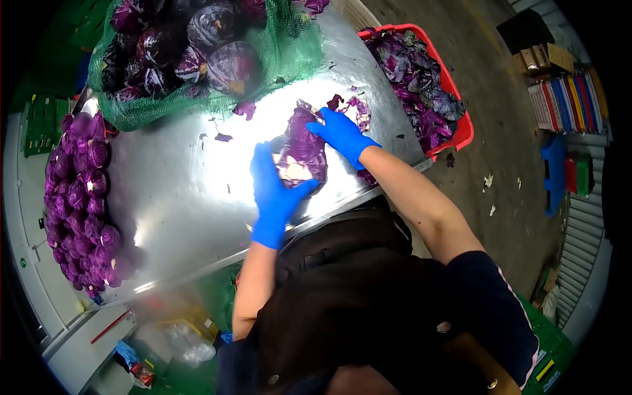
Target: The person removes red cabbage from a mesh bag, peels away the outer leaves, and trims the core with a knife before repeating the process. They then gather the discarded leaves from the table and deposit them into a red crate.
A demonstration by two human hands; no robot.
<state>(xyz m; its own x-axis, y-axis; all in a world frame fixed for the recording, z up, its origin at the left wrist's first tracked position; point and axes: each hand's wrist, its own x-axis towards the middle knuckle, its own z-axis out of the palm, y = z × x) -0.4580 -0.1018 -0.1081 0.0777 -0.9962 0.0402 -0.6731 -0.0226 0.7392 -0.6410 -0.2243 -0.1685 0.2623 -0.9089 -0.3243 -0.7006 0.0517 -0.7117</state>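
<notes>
A red cabbage (307,148) lies on the metal table in front of me, with pale cut or torn parts showing on its near side. My left hand (275,187), in a blue glove, cups the cabbage from the left, thumb across its near side. My right hand (343,135), also gloved in blue, has its fingers closed on an outer cabbage leaf (304,120) at the upper right. The fingertips there are partly hidden. Beside the right hand is a loose piece of purple and white leaf (357,112).
A green net (289,56) with several whole red cabbages (214,26) is at the back of the metal table (178,178). Many peeled cabbages (82,197) line the left edge. A red crate (466,125) of purple leaves stands at the right. Leaf scraps (245,109) dot the table.
</notes>
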